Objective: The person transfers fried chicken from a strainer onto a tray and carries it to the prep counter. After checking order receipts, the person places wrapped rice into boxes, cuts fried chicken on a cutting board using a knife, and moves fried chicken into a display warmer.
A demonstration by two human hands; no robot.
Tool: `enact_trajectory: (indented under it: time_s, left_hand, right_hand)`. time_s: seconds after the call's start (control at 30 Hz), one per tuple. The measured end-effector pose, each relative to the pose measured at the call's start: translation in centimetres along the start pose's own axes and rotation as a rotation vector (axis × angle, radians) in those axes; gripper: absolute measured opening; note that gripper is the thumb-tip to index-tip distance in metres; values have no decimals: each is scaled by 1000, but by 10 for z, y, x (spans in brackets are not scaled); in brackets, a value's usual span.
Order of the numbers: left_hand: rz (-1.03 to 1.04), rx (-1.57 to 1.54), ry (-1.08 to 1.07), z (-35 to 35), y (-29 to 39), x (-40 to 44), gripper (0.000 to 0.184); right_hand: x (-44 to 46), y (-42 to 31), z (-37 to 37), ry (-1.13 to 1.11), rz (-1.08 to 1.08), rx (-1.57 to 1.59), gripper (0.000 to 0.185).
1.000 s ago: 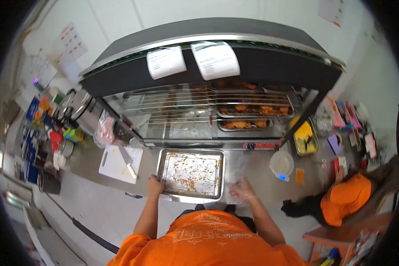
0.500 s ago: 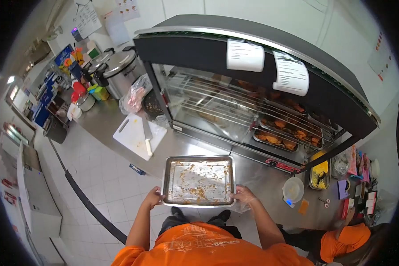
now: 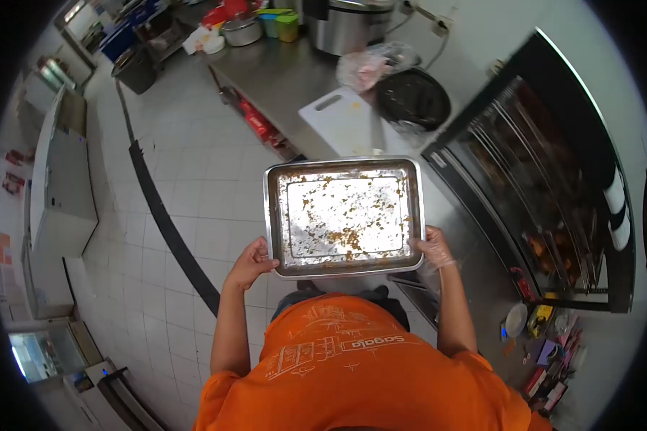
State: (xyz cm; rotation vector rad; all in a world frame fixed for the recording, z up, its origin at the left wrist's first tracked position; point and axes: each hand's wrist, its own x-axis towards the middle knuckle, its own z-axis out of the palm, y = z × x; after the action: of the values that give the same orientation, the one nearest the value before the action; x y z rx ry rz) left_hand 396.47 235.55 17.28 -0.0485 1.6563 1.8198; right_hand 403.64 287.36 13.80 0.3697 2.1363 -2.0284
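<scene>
A shallow metal baking tray (image 3: 356, 269) with brown and orange food residue on its bottom is held level in front of my body. My left hand (image 3: 251, 264) grips its lower left corner, thumb over the rim. At the lower right corner my right hand (image 3: 436, 250), in a clear plastic glove, is closed on the rim with the thumb inside. The fingers under the tray are hidden. Just beyond the tray's far edge lies a white cutting board (image 3: 345, 118) on the steel counter.
A glass-fronted food warmer (image 3: 525, 172) stands on the steel counter (image 3: 273, 79) to the right. Behind the board are a black round pan (image 3: 413, 98), a plastic bag (image 3: 370, 70) and a large steel cooker (image 3: 349, 29). Tiled floor (image 3: 172, 273) with a dark strip (image 3: 167, 208) lies left.
My body and view have turned left, so the warmer now sits at the right side. The tray is raised nearer to me, still in both hands. The co-worker has mostly left view.
</scene>
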Motion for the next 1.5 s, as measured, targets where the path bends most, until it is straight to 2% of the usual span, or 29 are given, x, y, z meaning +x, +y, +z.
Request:
enact_trajectory:
  time_s: [0.07,0.17,0.2,0.3,0.37,0.4,0.47,0.5,0.53,0.63,0.73,0.83,0.9,1.07,1.1,1.13,1.17,1.27,1.33,1.37,1.4,1.5]
  left_hand:
    - [-10,38,48,6,4,2,33]
    - [62,18,331,26,-9,22,43]
    - [253,265,647,46,-7,34,48]
    - [656,873,823,84,24,57,48]
    - [393,678,555,129,26,88,44]
    - [450,814,505,149,20,113,34]
    - [354,954,438,181,2,153,31]
    - [308,1028,413,191,0,159,29]
    - [270,1003,430,202,1,161,21]
    - [208,968,430,220,3,171,16]
    - [236,991,481,225,-7,189,14]
    - [199,1018,525,202,-21,190,9]
    - [187,1053,594,180,-24,187,11]
    - [238,763,636,94,-21,260,12]
    - [219,512,607,76,-12,272,12]
    - [135,330,593,60,51,232,13]
    - [103,82,559,45,78,238,14]
    - [347,-388,367,1,179,242,13]
    - [640,-580,-8,-30,252,248,17]
    - [730,-525,-120,-39,312,230,12]
    - [750,-514,-255,-58,336,254,9]
    - [1011,-437,-732,-115,386,357,13]
  right_hand:
    - [12,-9,0,7,41,-7,22]
    - [31,-19,3,32,35,140,26]
    - [41,-16,2,41,53,136,29]
    - [57,-18,2,56,59,182,28]
    - [69,-5,-14,37,99,182,27]
    - [80,5,-26,29,115,185,26]
    - [87,21,-47,38,129,208,25]
    - [86,23,-51,33,129,224,25]
    - [90,26,-58,14,148,221,25]
    - [98,21,-75,-62,226,221,28]
    - [135,20,-70,-187,188,310,30]
    - [169,30,-43,-279,130,251,28]
    - [194,30,-18,-343,69,230,21]
    - [335,67,23,-446,-7,1,15]
    - [357,68,33,-436,20,14,18]
    - [345,40,68,-456,79,110,21]
    - [362,31,78,-454,117,128,24]
    - [402,-14,116,-322,169,45,21]
    - [441,-33,131,-278,113,-2,23]
    - [478,-66,159,-299,12,4,23]
    - [517,-59,166,-260,-2,-1,24]
    - [616,-73,194,-139,27,36,25]
